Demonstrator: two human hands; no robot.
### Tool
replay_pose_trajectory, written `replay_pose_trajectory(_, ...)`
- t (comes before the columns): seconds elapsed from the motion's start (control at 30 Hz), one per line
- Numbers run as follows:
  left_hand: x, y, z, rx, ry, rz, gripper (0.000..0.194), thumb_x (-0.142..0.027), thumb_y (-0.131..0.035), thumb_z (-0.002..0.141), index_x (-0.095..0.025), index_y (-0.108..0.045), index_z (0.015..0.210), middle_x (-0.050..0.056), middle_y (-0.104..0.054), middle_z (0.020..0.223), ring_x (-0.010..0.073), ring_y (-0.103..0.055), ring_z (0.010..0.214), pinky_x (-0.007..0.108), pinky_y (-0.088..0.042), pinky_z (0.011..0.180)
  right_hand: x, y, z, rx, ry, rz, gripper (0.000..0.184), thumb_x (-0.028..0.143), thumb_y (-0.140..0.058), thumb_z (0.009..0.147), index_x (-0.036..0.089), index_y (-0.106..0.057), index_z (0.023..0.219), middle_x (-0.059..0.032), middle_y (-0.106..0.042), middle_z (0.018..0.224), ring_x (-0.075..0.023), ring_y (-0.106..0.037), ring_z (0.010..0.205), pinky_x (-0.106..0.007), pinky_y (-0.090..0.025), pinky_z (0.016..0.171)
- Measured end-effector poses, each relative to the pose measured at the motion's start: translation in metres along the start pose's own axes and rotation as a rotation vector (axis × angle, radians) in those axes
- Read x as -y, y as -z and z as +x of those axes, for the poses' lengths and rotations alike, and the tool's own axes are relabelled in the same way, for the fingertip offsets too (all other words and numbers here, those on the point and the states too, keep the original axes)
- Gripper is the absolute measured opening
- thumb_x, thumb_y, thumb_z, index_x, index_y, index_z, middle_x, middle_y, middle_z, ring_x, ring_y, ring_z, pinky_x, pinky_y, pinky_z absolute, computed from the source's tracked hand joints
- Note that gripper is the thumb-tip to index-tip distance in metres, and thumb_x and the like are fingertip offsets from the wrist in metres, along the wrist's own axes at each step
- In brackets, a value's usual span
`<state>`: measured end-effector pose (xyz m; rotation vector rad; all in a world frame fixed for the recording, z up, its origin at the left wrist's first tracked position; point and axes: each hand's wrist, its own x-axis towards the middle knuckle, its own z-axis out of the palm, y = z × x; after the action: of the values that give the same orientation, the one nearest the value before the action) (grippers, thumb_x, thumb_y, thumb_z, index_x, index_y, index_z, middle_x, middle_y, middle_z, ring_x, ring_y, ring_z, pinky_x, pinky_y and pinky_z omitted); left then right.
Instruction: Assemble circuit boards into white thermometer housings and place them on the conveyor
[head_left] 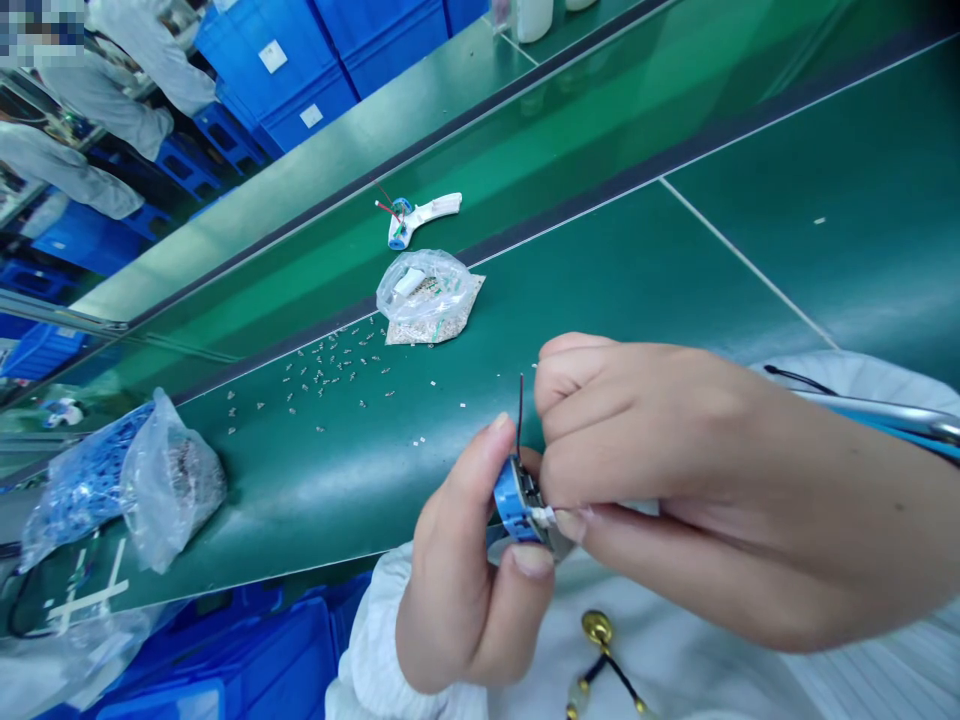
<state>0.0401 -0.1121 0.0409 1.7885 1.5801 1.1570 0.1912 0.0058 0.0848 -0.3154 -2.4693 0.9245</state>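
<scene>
My left hand (472,570) is closed around a blue round housing (511,500), gripping it between thumb and fingers. A circuit board sits in the housing's open side, and a thin dark wire (520,415) sticks up from it. My right hand (660,460) is curled, its thumb and forefinger pinching a small white connector (543,516) at the board's edge. Those fingers cover part of the board. Both hands are held above the front edge of the green work surface.
Small metal parts (322,375) lie scattered by an open plastic bag of parts (427,300). A white handle-shaped piece (427,210) with wires rests on the green belt (555,150). Filled bags (176,480) stand at left. Blue crates (277,60) and co-workers (105,100) are beyond.
</scene>
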Motion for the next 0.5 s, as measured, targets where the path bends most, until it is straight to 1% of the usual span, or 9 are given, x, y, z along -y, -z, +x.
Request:
replay_pose_trajectory(0.1,0.002,0.002,0.003,0.034,-0.116,-0.03,0.054,-0.03,-0.039,0.096,-0.022,-0.026,0.148,0.006,-0.065,0.105,0.0205,-0.066,0.087,0.03,-0.054,0.079,-0.003,-0.001,-0.001,0.026,-0.005,0.014,0.034,0.006,-0.045,0.079,0.015,-0.041,0.046,0.0022,-0.037,0.045,-0.0097,-0.032,0.054,-0.031,-0.029,0.059)
replay_pose_trajectory(0.17,0.003,0.001,0.003,0.012,-0.146,0.047,0.055,-0.031,-0.038,0.096,-0.022,-0.023,0.148,0.007,-0.062,0.103,0.0198,-0.064,0.085,0.032,-0.053,0.079,-0.004,-0.002,-0.001,0.042,-0.014,0.025,0.034,0.006,-0.044,0.079,0.015,-0.044,0.047,0.002,-0.039,0.046,-0.0099,-0.033,0.054,-0.031,-0.029,0.059)
replay_pose_trajectory(0.27,0.001,-0.003,0.002,-0.013,-0.118,0.226,0.061,-0.038,-0.039,0.095,-0.024,-0.015,0.149,0.01,-0.058,0.108,0.0217,-0.063,0.084,0.037,-0.054,0.075,-0.004,-0.004,0.001,0.065,-0.04,0.036,0.034,0.007,-0.043,0.081,0.016,-0.048,0.048,0.0013,-0.041,0.047,-0.0109,-0.036,0.055,-0.031,-0.03,0.06)
replay_pose_trajectory(0.33,-0.005,-0.005,0.003,-0.008,-0.083,0.349,0.062,-0.04,-0.039,0.094,-0.022,-0.013,0.148,0.014,-0.058,0.11,0.0244,-0.065,0.083,0.04,-0.055,0.07,-0.003,-0.004,0.001,0.077,-0.055,0.045,0.034,0.007,-0.042,0.081,0.016,-0.048,0.048,0.0008,-0.042,0.048,-0.0113,-0.037,0.056,-0.031,-0.03,0.06)
replay_pose_trajectory(0.43,-0.016,-0.006,0.007,-0.005,-0.075,0.519,0.058,-0.03,-0.04,0.092,-0.017,-0.016,0.143,0.018,-0.059,0.11,0.0287,-0.068,0.084,0.042,-0.057,0.066,-0.002,-0.004,0.001,0.081,-0.057,0.064,0.033,0.007,-0.041,0.081,0.016,-0.049,0.05,0.0009,-0.044,0.049,-0.0112,-0.039,0.056,-0.031,-0.031,0.061)
replay_pose_trajectory(0.5,-0.023,-0.007,0.009,-0.026,-0.051,0.622,0.055,-0.023,-0.042,0.088,-0.015,-0.02,0.138,0.02,-0.061,0.108,0.0313,-0.069,0.083,0.043,-0.058,0.064,-0.002,-0.004,0.0,0.055,-0.059,0.069,0.032,0.006,-0.041,0.081,0.016,-0.048,0.051,0.0012,-0.046,0.05,-0.0109,-0.04,0.056,-0.03,-0.031,0.061)
